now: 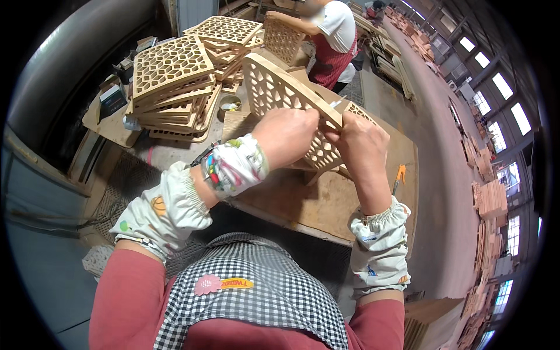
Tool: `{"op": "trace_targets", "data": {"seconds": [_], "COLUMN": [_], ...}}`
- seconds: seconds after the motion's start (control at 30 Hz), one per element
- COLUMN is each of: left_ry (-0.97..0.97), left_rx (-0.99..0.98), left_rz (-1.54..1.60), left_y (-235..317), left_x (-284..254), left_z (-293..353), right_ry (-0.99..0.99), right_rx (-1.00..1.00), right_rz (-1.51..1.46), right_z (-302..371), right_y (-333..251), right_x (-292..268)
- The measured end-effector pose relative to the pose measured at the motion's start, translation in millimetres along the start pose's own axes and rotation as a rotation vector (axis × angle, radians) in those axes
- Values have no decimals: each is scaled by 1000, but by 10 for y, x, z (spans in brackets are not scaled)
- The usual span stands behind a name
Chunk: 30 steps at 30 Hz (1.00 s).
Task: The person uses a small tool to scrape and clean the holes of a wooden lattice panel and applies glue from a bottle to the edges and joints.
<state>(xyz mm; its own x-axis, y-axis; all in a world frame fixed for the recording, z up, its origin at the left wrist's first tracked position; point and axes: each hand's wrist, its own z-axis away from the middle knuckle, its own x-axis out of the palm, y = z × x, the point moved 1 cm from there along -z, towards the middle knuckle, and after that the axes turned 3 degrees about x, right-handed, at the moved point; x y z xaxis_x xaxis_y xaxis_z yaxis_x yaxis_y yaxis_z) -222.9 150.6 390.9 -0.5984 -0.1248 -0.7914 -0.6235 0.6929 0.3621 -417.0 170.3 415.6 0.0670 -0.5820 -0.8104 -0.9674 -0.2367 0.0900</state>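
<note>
A pale wooden lattice panel [265, 87] with a pattern of cut-out holes stands tilted on its edge before me, over the workbench [286, 204]. My left hand [289, 134] is closed at the panel's near face, by its upper rim; its fingertips are hidden behind the knuckles. Around the rim's right end my right hand [363, 143] is wrapped, with the thumb on the near side. Part of another lattice panel [360, 112] shows behind the right hand. A small white piece [335, 104] lies close behind the rim, too little visible to name.
Stacked lattice panels [172, 67] rise at the left, with another stack [224, 29] behind. Between stack and bench is a small round container [230, 105]. An orange-handled tool [400, 175] stands at the bench's right edge. Across the bench a co-worker [335, 44] holds a lattice panel [283, 41].
</note>
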Motion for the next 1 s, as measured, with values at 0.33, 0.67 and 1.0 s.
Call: {"op": "trace_targets", "data": {"seconds": [0.33, 0.67, 1.0], "left_ry": [14, 122, -91], "left_rx": [-19, -44, -572], "left_rz": [-55, -87, 641], "left_y": [156, 139, -577], "left_x": [61, 133, 447], "left_z": [-50, -7, 2267], "right_ry": [-57, -79, -109], "right_rx": [13, 31, 96], "right_rz": [9, -13, 23], "right_z": [-26, -86, -141], "right_y": [51, 10, 281], "right_x": [42, 38, -51]}}
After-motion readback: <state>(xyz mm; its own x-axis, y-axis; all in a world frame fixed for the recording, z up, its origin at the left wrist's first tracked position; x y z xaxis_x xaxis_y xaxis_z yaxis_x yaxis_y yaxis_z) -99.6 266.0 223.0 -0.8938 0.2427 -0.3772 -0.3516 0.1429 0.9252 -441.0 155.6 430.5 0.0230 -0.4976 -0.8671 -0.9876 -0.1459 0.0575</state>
